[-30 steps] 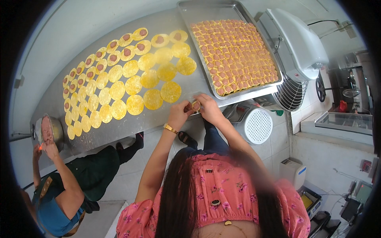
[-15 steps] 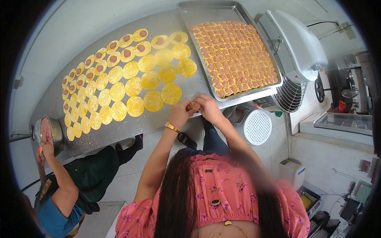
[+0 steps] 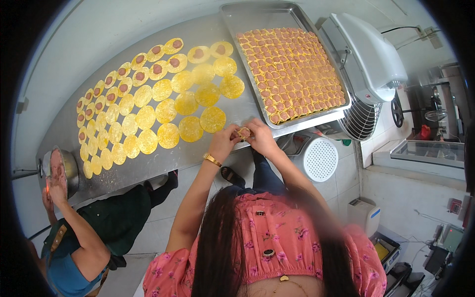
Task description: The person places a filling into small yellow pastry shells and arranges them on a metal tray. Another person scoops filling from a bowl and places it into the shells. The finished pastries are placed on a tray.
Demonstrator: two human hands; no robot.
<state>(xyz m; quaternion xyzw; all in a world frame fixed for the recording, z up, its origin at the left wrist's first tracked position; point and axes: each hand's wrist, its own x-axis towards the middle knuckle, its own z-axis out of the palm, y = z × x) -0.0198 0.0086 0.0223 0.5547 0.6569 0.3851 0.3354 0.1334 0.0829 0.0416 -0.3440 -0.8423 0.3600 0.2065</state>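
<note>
Between my two hands, at the front edge of the steel table [image 3: 163, 153], is a dumpling [image 3: 243, 132] with a yellow wrapper gathered around pink meat filling. My left hand [image 3: 225, 141], with a gold watch at the wrist, pinches it from the left. The fingers of my right hand [image 3: 261, 137] close on its other side. Round yellow wrappers [image 3: 191, 128] lie in rows to the left of my hands; the far rows carry dabs of meat [image 3: 176, 62]. Right of my hands, a metal tray [image 3: 269, 15] holds tightly packed rows of open-topped dumplings [image 3: 292, 74].
At the table's left end a co-worker's hand [image 3: 58, 188] is at a steel bowl [image 3: 73, 171] of pink meat. A white mixer [image 3: 368, 54] with a wire guard stands beyond the tray. Below the table edge is a white perforated round stool [image 3: 320, 158].
The dumpling in my fingers has turned, and its pleated yellow rim shows more now. My hands stay nearly in place. The co-worker's arm has shifted slightly at the bowl.
</note>
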